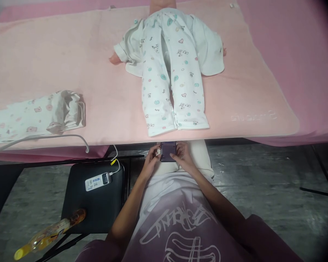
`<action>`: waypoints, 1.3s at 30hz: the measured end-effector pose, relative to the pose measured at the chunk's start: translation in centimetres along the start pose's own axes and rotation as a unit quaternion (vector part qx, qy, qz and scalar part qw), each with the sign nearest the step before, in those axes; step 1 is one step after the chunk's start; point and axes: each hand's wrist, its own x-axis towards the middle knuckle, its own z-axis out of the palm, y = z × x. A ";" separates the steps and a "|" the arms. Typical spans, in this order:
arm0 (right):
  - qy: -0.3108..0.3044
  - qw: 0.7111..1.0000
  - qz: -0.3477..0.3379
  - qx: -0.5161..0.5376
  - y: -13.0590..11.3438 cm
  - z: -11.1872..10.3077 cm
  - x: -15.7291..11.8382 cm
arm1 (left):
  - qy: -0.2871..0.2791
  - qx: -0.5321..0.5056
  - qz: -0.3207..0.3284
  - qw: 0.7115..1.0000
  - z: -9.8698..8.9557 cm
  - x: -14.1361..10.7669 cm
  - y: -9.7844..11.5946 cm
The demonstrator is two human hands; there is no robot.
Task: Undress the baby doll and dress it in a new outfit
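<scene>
Low over my lap, just off the table's front edge, a dark smartphone [168, 148] is held sideways between both hands. My left hand [152, 158] grips its left end and my right hand [183, 155] its right end, with a thumb on the front. On the table in front of them lies a doll [115, 59] in a white baby top [209, 49]. White patterned baby trousers [157, 85] lie over its lower body, legs spread toward me. The doll's head is cut off by the frame.
A pink mat [104, 91] covers the table. Folded patterned cloth [35, 112] lies at its left. Below left, a black stool [79, 203] bears a white power bank [98, 181] with a cable; a yellow-capped bottle [50, 233] stands nearby. A white cable [51, 136] crosses the front edge.
</scene>
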 end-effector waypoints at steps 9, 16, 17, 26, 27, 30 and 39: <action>0.023 0.999 0.018 0.030 0.1 -0.2 0.7 | 0.008 0.024 -0.003 1.000 -0.1 0.0 -0.8; 0.050 0.998 0.045 -0.001 0.1 -0.1 2.0 | 0.007 0.015 0.003 1.000 -0.3 -0.1 -0.3; 0.053 0.998 0.044 -0.005 0.1 -0.1 2.1 | 0.010 0.017 0.002 1.000 -0.2 -0.1 -0.3; 0.050 0.998 0.041 0.025 0.7 -0.6 1.8 | 0.043 0.015 -0.008 0.999 0.2 -0.1 -0.4; 0.044 0.998 0.041 0.031 0.7 -0.8 1.6 | 0.046 0.014 -0.007 0.999 0.3 -0.1 -0.4; 0.032 0.998 0.036 0.036 0.2 -1.7 0.7 | 0.047 0.012 -0.005 0.999 0.2 -0.2 -0.1; -0.022 0.997 -0.020 -0.074 -6.9 -8.9 -5.1 | 0.022 0.140 -0.017 0.990 -4.9 -3.0 6.4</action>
